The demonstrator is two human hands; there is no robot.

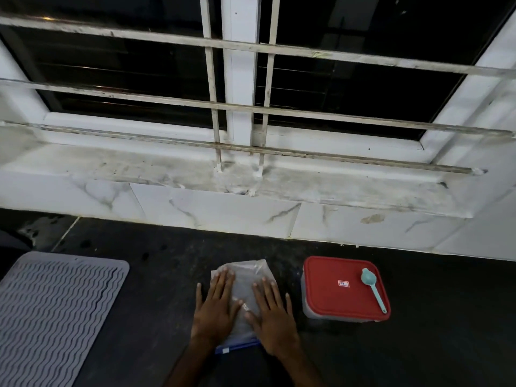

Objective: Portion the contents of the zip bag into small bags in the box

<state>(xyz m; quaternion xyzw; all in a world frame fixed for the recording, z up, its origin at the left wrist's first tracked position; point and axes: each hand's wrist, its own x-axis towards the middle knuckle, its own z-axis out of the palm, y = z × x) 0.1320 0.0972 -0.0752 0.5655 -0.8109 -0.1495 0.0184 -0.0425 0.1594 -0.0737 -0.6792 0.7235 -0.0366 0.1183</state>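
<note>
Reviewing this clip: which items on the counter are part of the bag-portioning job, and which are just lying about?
Part of the job: zip bag under left hand and right hand; red-lidded box; teal scoop on its lid.
Lying about: grey ridged mat.

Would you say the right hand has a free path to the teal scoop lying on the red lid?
Probably yes: the right hand rests flat on the zip bag, and nothing stands between it and the scoop atop the lid.

Dark counter [156, 289] — on it a ridged mat [53, 311], zip bag [243, 286], red-lidded box [344, 291].
</note>
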